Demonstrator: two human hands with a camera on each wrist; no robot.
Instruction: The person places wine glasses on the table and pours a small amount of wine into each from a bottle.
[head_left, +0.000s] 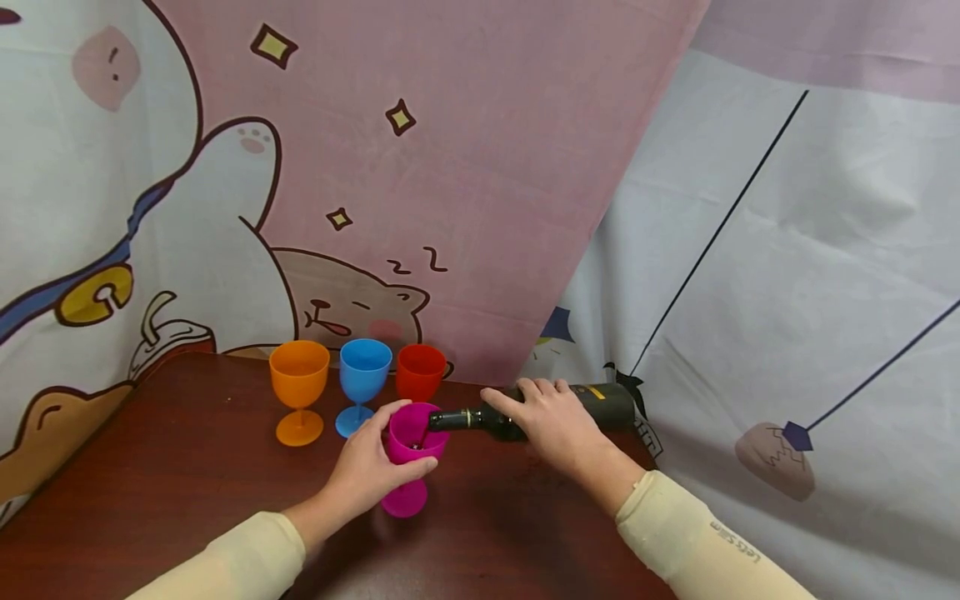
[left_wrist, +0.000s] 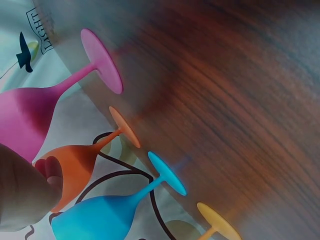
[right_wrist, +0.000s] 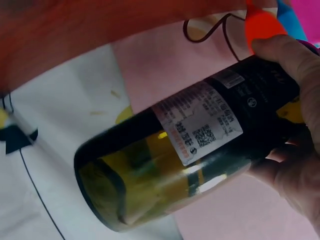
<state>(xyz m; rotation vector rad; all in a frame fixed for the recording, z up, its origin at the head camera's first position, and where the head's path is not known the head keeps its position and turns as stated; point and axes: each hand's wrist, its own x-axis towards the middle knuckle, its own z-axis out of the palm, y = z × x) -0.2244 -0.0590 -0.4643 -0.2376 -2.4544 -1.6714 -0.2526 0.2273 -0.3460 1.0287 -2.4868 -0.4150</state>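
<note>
My left hand (head_left: 367,462) grips the bowl of a magenta plastic goblet (head_left: 405,497), thumb on the near side and fingers on the far side. In the left wrist view the pink goblet (left_wrist: 30,115) shows its stem and round foot. My right hand (head_left: 558,425) holds a dark green glass wine bottle (head_left: 611,406) around its shoulder, tipped nearly level. Its mouth is over the goblet's rim, and a thin dark stream runs into the bowl. The right wrist view shows the bottle's white back label (right_wrist: 200,122) and yellowish see-through base end.
Behind the magenta goblet stand an orange goblet (head_left: 298,379), a blue goblet (head_left: 365,371) and a red goblet (head_left: 421,371), upright on the dark brown wooden table (head_left: 187,492). A printed cartoon cloth (head_left: 487,167) hangs along the table's back and right edges.
</note>
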